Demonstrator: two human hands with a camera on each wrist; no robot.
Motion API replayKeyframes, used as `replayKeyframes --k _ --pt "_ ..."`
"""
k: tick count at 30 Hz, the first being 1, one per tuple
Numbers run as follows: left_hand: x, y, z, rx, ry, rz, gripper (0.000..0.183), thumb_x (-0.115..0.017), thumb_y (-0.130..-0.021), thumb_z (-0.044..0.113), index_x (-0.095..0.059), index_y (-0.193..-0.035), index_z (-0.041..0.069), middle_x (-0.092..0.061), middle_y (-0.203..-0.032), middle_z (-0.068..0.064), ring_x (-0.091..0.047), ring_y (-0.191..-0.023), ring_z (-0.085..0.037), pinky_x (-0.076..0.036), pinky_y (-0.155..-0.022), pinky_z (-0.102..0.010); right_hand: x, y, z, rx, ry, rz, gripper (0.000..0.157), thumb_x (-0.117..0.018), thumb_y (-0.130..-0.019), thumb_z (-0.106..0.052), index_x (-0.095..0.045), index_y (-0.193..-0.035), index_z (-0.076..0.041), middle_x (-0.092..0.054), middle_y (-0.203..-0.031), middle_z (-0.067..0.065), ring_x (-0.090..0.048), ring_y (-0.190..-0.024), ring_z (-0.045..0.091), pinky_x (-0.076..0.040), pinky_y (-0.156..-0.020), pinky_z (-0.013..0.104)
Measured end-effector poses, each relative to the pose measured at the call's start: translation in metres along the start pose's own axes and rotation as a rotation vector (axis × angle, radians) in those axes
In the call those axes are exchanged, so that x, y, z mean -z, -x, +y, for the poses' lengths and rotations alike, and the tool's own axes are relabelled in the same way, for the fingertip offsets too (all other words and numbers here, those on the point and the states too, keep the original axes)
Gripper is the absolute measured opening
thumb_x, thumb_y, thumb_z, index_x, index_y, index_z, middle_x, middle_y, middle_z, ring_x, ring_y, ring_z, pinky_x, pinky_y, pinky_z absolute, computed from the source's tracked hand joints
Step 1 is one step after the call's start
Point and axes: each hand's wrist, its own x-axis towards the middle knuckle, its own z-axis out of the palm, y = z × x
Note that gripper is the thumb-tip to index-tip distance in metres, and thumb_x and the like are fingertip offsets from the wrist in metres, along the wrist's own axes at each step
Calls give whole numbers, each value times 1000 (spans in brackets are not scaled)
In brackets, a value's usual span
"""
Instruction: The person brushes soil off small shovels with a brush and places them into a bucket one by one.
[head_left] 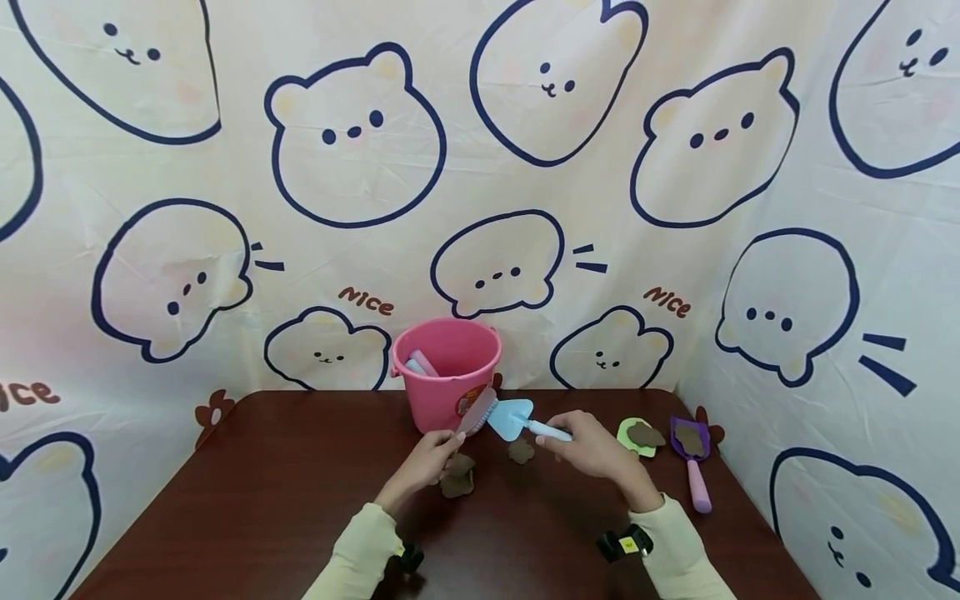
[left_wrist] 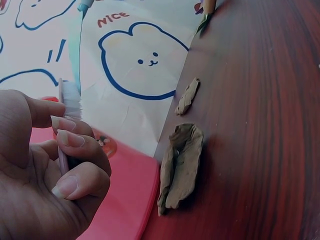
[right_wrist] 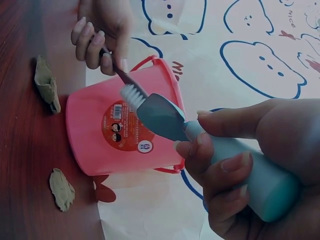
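My left hand grips the handle of a pinkish brush with white bristles. In my right hand is the handle of a small light-blue toy shovel. In the right wrist view the bristles meet or nearly meet the edge of the shovel blade. Both tools are held up in front of a pink bucket, which has more tool handles inside. Below the hands lie a larger brown clay-like lump and a smaller one.
To the right, a green tool and a purple shovel with a pink handle each bear a brown lump. The dark wooden table ends at a printed cloth behind and at the sides.
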Motion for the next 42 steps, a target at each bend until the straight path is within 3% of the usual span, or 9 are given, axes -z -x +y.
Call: replayKeyframes --k 5,13,24,36,42 --pt "3 0 -3 5 -9 21 45 -44 -110 32 -42 -87 -7 -37 -65 -3 -30 -47 -12 -29 -47 -25 3 1 0 17 12 19 23 -67 -99 -27 -67 -84 -10 -55 -64 1 -41 -51 10 -35 -47 24" --pt "8 -1 -5 38 -65 101 37 -48 -109 33 -50 -81 8 -40 -67 -5 -33 -50 -12 -30 -48 -25 9 4 -1 41 11 46 23 -67 -99 -28 -67 -86 -10 -56 -65 3 -42 -52 10 -37 -47 25" --pt "11 2 -6 52 -83 68 35 -48 -109 31 -53 -85 5 -41 -62 -1 -34 -48 -11 -31 -48 -25 10 -1 -3 41 -28 113 20 -68 -99 -25 -68 -101 -5 -59 -71 2 -49 -59 14 -42 -52 27" --pt "15 0 -9 72 -94 43 43 -50 -108 32 -53 -86 -5 -41 -62 0 -34 -48 -12 -30 -47 -25 15 -40 -21 31 -77 198 21 -62 -101 -20 -68 -111 -3 -50 -72 5 -46 -59 17 -43 -57 29" --pt "16 -1 -11 72 -116 30 45 -51 -107 31 -55 -92 -11 -42 -62 2 -34 -48 -11 -29 -46 -24 17 -70 -26 31 -43 266 22 -68 -98 -22 -73 -112 -5 -62 -80 8 -53 -68 22 -48 -63 32"
